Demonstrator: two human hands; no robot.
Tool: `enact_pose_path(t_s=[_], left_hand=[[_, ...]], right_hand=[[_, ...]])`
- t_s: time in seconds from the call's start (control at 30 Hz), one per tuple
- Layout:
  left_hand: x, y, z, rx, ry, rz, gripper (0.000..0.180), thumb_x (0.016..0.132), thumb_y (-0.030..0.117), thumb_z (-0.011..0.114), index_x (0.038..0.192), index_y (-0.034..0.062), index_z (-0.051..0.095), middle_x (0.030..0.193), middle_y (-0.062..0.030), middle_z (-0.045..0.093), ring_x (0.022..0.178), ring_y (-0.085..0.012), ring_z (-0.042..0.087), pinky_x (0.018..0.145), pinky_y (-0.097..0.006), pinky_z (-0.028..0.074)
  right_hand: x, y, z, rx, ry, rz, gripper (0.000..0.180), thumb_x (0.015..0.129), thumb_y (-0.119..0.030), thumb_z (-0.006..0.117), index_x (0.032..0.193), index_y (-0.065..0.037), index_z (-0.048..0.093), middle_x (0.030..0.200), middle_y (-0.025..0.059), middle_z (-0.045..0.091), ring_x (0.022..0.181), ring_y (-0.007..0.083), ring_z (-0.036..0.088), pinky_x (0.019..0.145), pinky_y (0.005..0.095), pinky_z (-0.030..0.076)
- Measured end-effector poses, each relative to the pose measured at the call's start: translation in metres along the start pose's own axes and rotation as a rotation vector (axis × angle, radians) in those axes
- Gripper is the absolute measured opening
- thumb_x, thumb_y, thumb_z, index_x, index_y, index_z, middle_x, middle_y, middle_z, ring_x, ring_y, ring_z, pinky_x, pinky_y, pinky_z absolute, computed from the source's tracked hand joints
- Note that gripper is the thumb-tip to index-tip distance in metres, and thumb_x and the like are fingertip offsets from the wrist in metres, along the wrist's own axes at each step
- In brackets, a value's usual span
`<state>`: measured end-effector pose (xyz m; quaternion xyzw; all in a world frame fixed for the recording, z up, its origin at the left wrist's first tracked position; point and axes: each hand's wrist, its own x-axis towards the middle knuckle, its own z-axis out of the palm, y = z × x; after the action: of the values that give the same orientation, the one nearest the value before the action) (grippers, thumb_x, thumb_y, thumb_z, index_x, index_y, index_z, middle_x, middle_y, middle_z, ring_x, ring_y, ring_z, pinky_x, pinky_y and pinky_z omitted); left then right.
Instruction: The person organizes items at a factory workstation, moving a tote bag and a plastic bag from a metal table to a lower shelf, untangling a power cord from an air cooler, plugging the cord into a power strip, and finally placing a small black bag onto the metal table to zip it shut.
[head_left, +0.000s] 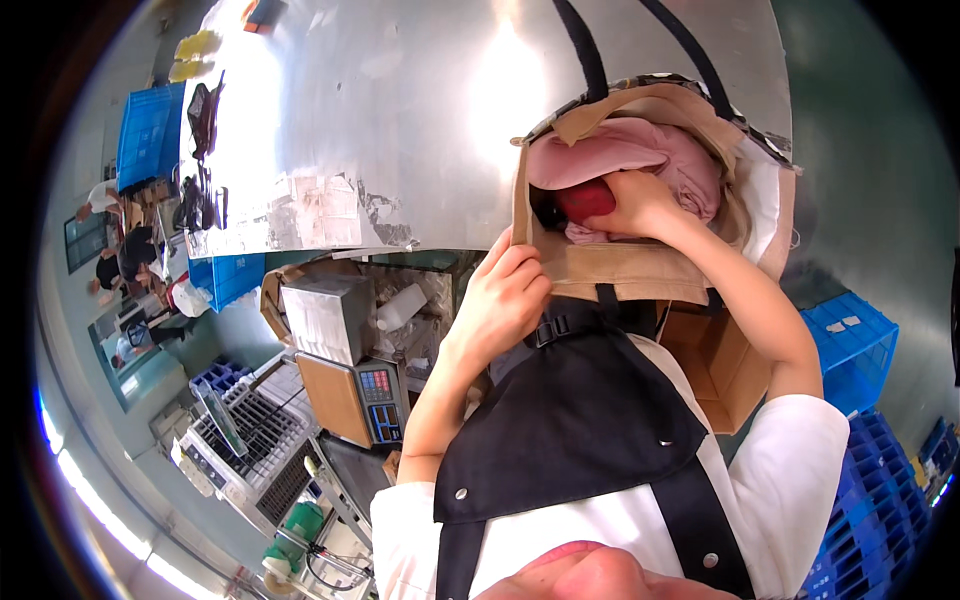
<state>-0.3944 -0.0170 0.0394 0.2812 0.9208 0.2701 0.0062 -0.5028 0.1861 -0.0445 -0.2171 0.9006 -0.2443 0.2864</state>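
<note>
A tan tote bag point(600, 268) with black straps stands open at the near edge of the metal table. Folded pink cloth point(690, 165) fills much of its inside. My left hand point(505, 295) is closed on the bag's near left rim, fingers curled over the edge. Reaching into the bag from the right, my right hand point(640, 205) is closed on a dark red, rounded item point(587, 202); its exact kind does not show. Something black point(546, 210) lies beside it, in shadow. The fingertips of my right hand are partly hidden.
The shiny metal table point(420, 110) extends ahead and left. Below its edge are a digital scale point(375, 400) and a metal box point(325, 318). An open cardboard box point(715, 365) and a blue crate point(850, 345) stand to the right. Other people are far left.
</note>
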Motion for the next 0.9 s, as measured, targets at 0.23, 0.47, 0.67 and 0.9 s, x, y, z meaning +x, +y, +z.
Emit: enact_pose_path(t_s=[0.23,0.47,0.67,0.9], left_hand=[[-0.011,0.010,0.005,0.114,0.038,-0.061,0.020,0.055,0.007,0.067,0.071,0.0054,0.056,0.075,-0.0057,0.054,0.091,-0.0233,0.054,0.101,-0.046,0.032],[-0.003,0.045,0.011,0.132,-0.089,-0.193,0.027,0.060,0.015,0.070,0.080,0.0049,0.057,0.078,-0.0085,0.056,0.094,-0.0251,0.053,0.105,-0.048,0.022],[0.001,0.058,0.035,0.176,-0.056,-0.202,0.048,0.056,0.012,0.070,0.102,0.0071,0.055,0.100,-0.0123,0.054,0.104,-0.0269,0.048,0.105,-0.052,0.017],[0.006,0.074,0.044,-0.088,0.172,-0.090,0.019,0.064,0.009,0.066,0.081,0.0051,0.058,0.108,-0.0122,0.054,0.106,-0.0274,0.050,0.104,-0.054,0.014]], right_hand=[[-0.037,0.024,-0.047,-0.256,-0.075,-0.019,0.027,0.067,-0.023,0.061,0.086,-0.004,0.062,0.084,0.0168,0.063,0.084,0.0327,0.059,0.073,0.0417,0.047],[-0.110,0.025,-0.010,-0.508,-0.447,0.122,0.027,0.074,-0.029,0.054,0.075,-0.005,0.066,0.080,0.0157,0.064,0.083,0.0312,0.061,0.078,0.0412,0.045],[-0.139,0.013,-0.022,-0.488,-0.256,-0.065,0.029,0.075,-0.028,0.053,0.067,-0.002,0.065,0.070,0.0157,0.063,0.074,0.0316,0.060,0.073,0.0423,0.044],[-0.167,0.011,-0.073,-0.419,-0.070,-0.015,0.026,0.073,-0.025,0.058,0.064,-0.001,0.062,0.061,0.0165,0.058,0.064,0.0330,0.057,0.071,0.0392,0.044]])
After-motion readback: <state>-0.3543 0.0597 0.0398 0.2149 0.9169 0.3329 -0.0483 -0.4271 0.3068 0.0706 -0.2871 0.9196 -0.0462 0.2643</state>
